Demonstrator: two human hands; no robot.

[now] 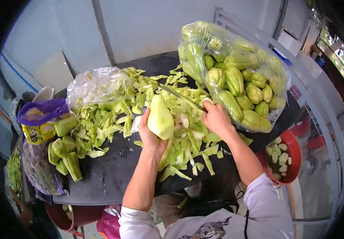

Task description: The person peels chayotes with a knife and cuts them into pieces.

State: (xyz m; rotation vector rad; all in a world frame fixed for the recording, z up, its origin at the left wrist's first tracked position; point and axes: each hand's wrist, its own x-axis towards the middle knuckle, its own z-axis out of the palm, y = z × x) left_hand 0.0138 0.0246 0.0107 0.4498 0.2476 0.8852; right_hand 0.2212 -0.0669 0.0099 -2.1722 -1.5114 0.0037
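Note:
My left hand (150, 137) is wrapped round a pale, peeled chayote (160, 117), held upright above the table. In my right hand (218, 119) is a knife (184, 99), its blade pointing up and left, behind and apart from the chayote. Green peelings (104, 125) lie heaped beneath both hands and spread to the left. Close to my right hand, a clear plastic bag (204, 51) bulges with unpeeled chayotes (234, 81).
On the dark table (100, 175), several green chayotes (66, 153) sit left near a purple mesh bag (40, 167). A crumpled plastic bag (96, 85) lies behind. Below right, a red bucket (295, 153) holds peeled pieces in liquid. A metal railing (319, 103) runs along the right.

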